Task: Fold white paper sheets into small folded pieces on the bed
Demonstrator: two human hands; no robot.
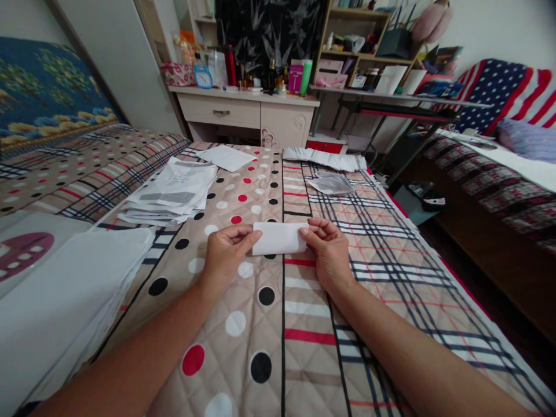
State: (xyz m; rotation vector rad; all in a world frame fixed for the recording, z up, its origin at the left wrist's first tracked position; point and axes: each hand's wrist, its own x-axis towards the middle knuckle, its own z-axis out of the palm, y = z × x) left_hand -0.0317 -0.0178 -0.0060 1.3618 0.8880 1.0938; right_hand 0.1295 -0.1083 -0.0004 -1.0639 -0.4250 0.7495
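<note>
A small white folded paper (279,238) is held level above the patterned bedspread (243,370), in the middle of the view. My left hand (226,253) pinches its left end between thumb and fingers. At the right end, my right hand (329,250) grips it the same way, thumb on the near face. Beyond my left hand lies a stack of printed papers (174,191), with a white sheet (228,157) past it. A grey-white flat piece (332,183) and a long white folded strip (325,158) rest beyond my right hand.
Large white sheets (82,278) lie at the left, beside a bag with a pink print (26,255). A cream dresser (226,110) holding bottles and a blue clock (202,75) stands behind the bed. To the right are a desk (403,97) and another bed (490,191).
</note>
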